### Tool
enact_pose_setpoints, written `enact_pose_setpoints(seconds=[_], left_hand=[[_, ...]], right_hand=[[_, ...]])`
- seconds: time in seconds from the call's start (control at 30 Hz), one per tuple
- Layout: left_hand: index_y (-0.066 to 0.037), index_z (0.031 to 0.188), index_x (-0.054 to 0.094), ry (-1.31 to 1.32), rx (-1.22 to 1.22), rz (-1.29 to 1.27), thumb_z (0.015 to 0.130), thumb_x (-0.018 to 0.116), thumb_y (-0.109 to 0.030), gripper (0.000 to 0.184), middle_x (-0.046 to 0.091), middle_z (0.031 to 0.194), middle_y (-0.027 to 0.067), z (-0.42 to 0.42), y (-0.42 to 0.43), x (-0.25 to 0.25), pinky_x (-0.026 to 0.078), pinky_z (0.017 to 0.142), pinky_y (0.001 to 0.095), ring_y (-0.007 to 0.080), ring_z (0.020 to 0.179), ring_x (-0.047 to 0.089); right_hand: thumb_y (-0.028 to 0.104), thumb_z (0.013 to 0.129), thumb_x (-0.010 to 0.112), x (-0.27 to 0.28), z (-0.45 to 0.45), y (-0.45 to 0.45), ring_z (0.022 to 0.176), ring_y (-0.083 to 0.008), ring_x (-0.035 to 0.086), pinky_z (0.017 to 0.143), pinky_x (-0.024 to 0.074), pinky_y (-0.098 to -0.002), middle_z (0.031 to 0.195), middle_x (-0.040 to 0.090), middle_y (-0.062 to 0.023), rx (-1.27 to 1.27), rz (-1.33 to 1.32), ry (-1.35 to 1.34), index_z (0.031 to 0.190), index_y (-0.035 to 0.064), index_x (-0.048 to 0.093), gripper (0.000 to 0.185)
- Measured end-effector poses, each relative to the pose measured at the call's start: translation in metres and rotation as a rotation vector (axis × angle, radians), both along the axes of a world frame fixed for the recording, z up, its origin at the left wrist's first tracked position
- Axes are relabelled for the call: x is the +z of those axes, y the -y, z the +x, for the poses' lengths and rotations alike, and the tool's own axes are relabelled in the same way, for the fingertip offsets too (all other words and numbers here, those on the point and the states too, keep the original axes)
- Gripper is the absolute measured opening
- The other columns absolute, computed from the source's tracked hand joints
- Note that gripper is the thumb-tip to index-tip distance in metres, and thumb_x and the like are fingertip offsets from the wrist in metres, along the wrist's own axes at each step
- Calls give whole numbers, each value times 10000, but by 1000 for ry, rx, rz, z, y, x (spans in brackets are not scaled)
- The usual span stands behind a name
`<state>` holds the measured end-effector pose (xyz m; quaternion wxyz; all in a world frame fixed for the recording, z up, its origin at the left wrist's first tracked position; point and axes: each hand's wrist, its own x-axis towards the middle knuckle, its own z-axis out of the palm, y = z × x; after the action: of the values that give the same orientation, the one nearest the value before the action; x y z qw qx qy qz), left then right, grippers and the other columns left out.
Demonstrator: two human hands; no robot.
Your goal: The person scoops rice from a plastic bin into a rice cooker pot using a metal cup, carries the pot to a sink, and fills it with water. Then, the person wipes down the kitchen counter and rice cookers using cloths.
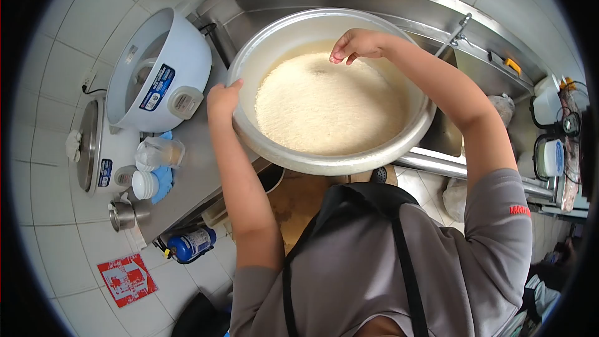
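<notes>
A large round metal pot (pixel 337 163) holds a wide bed of pale rice (pixel 331 109), with cloudy liquid showing along its far side. My left hand (pixel 223 100) grips the pot's left rim, its thumb over the edge and its other fingers hidden below. Over the far part of the rice hovers my right hand (pixel 357 47), fingers curled and drawn together. Whether any grains are between those fingertips is too small to tell. The pot appears slightly tilted in front of my apron.
To the left stand an open white rice cooker body (pixel 159 75) and a lidded cooker (pixel 93 150). Stacked white bowls (pixel 145 184) and a metal cup (pixel 122 215) sit nearby. A sink (pixel 446 128) with a faucet (pixel 460 31) lies right. A blue cylinder (pixel 192 244) is below the counter.
</notes>
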<state>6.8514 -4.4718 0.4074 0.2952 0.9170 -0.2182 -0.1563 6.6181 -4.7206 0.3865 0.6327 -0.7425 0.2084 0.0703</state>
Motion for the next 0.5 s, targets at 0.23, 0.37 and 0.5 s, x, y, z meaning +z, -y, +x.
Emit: enact_pose_setpoints(seconds=[0.23,0.37,0.5], left_hand=[[140,1000,547,78,-150,25,714,630,-374,594,547,1044,310,13,-1,-7,396,871,375,375,1009,539],[147,1095,498,189,-231,163,713,612,-448,717,506,1129,307,47,5,-28,362,929,368,385,1095,480],[166,985,545,103,-277,97,722,620,-443,667,577,1000,295,53,4,-28,407,852,369,377,977,551]], right_hand=[[99,860,533,69,-129,-62,844,-116,563,710,467,-252,901,620,-57,-157,224,263,936,-11,619,159],[108,840,557,81,-228,-121,795,-138,558,696,435,-262,851,613,-71,-308,171,392,865,-9,627,138],[187,753,663,26,-338,-195,725,-201,530,672,407,-304,683,586,-83,-355,109,577,683,6,627,198]])
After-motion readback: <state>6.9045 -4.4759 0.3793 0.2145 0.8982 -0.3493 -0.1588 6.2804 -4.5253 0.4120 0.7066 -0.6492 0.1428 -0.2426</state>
